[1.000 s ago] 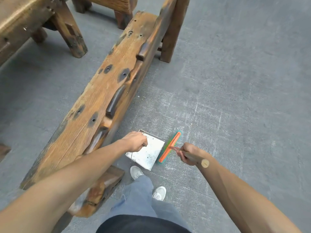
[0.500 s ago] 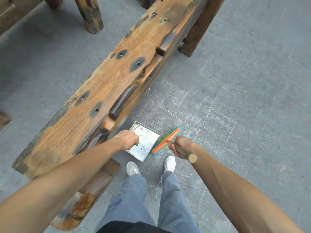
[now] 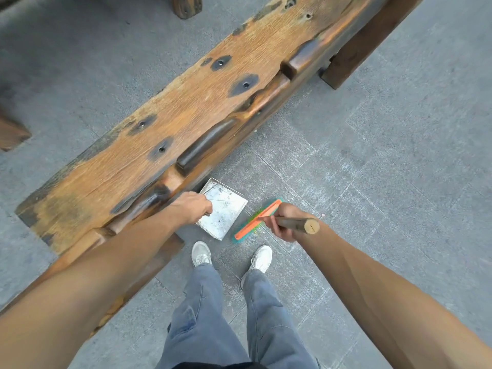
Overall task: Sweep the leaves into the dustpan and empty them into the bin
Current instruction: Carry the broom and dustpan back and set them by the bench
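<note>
Currently left hand (image 3: 192,209) is gripping dustpan (image 3: 226,209) handle on floor (image 3: 386,169); right hand (image 3: 279,226) is clutching broom (image 3: 257,222). Keep lip flat, strokes short; leaves seemingly absent.

The floor (image 3: 399,161) is grey stone slabs with thin joints — pale scuffed patches show near the middle. A long bench (image 3: 165,123) of worn orange-brown wood with dark knots crosses diagonally; its dark leg (image 3: 354,49) stands at the upper right.

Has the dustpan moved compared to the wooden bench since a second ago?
Yes. The dustpan has slid in closer to the bench, its back corner now by the bench's edge.
</note>
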Demonstrator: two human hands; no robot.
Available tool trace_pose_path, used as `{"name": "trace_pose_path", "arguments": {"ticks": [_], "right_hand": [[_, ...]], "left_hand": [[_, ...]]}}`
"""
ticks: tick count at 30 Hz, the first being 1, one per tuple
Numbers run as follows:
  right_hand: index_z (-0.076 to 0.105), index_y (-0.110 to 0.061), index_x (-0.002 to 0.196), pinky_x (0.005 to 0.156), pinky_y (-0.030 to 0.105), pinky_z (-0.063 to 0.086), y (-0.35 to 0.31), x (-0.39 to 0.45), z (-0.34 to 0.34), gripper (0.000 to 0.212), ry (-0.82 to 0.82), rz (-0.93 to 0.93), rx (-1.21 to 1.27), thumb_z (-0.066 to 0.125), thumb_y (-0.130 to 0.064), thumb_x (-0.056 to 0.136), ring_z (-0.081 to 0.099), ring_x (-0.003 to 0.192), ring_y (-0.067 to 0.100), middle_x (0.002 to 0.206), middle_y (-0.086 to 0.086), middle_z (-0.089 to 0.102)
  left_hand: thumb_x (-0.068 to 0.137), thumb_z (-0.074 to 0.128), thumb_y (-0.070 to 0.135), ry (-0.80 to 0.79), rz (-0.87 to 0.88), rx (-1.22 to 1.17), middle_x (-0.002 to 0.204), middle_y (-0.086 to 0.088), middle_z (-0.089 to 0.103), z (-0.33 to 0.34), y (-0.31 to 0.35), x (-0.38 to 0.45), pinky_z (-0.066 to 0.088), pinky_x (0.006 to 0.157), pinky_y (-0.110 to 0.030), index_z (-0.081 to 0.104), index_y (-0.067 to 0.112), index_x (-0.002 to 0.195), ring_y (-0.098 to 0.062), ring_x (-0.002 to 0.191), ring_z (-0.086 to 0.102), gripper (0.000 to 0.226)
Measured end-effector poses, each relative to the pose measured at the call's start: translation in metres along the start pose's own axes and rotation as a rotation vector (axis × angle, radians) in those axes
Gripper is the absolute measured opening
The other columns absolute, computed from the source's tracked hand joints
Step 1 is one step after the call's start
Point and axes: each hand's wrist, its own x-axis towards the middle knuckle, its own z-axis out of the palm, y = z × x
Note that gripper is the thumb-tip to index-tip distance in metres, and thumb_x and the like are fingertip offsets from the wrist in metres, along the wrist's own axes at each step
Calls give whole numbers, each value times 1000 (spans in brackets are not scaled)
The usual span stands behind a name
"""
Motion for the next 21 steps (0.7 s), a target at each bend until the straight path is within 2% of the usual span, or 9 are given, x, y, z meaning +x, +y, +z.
{"name": "trace_pose_path", "arguments": {"ticks": [2, 3, 5, 7, 13, 16, 18, 21], "right_hand": [[48, -3, 138, 28, 15, 40, -5, 1, 3, 42, 3, -35, 5, 37, -25, 105, 54, 31, 6, 64, 5, 61], [48, -2, 137, 27, 15, 40, -7, 1, 4, 40, 7, -21, 12, 37, -22, 104, 53, 31, 7, 60, 6, 62], [51, 2, 133, 27, 16, 42, -12, 2, 8, 37, 23, 16, 40, 39, -17, 103, 53, 34, 8, 57, 9, 63], [53, 2, 130, 30, 17, 45, -17, 1, 14, 34, 42, 20, 87, 42, -14, 102, 55, 37, 10, 68, 11, 64], [63, -7, 105, 33, 18, 48, -28, -2, 32, 20, 40, 8, 187, 49, -21, 100, 54, 29, 15, 73, 12, 62], [62, -4, 98, 35, 19, 50, -31, -3, 40, 27, 27, -24, 226, 47, -26, 99, 57, 35, 15, 77, 14, 65], [60, -5, 106, 40, 17, 51, -33, -5, 51, 30, 22, -112, 168, 41, -27, 100, 58, 42, 11, 80, 14, 68], [52, -4, 122, 38, 18, 49, -40, -8, 71, 33, 55, -263, 50, 33, -21, 101, 59, 43, 12, 91, 18, 73]], "left_hand": [[80, 56, 0, -22, -12, 42, 94, -1, 71, 3, -3, 2, 43, 71, -27, 56, 24, 78, -23, 78, 50, 24], [81, 56, 0, -30, -19, 62, 96, -1, 72, 5, -5, 2, 47, 75, -29, 56, 24, 79, -23, 79, 52, 24], [85, 56, 2, -32, -31, 86, 100, 0, 72, 10, -9, 3, 50, 84, -31, 66, 21, 92, -26, 89, 63, 23], [88, 55, 5, -48, -30, 101, 104, 0, 72, 15, -11, 2, 50, 89, -33, 68, 18, 107, -26, 100, 67, 26], [96, 50, 34, -43, -40, 61, 105, -3, 70, 23, -6, -1, 53, 91, -36, 67, 14, 109, -23, 101, 67, 30], [95, 52, 31, -45, -71, -3, 110, -6, 68, 23, -3, -1, 54, 89, -36, 65, 12, 110, -26, 105, 65, 27], [98, 52, 29, -77, -83, -37, 116, -9, 66, 23, 0, -3, 53, 92, -38, 63, 11, 115, -29, 111, 63, 28], [102, 49, 31, -118, -94, -59, 125, -11, 62, 25, 2, -6, 50, 99, -41, 59, 9, 125, -31, 120, 58, 33]]}}
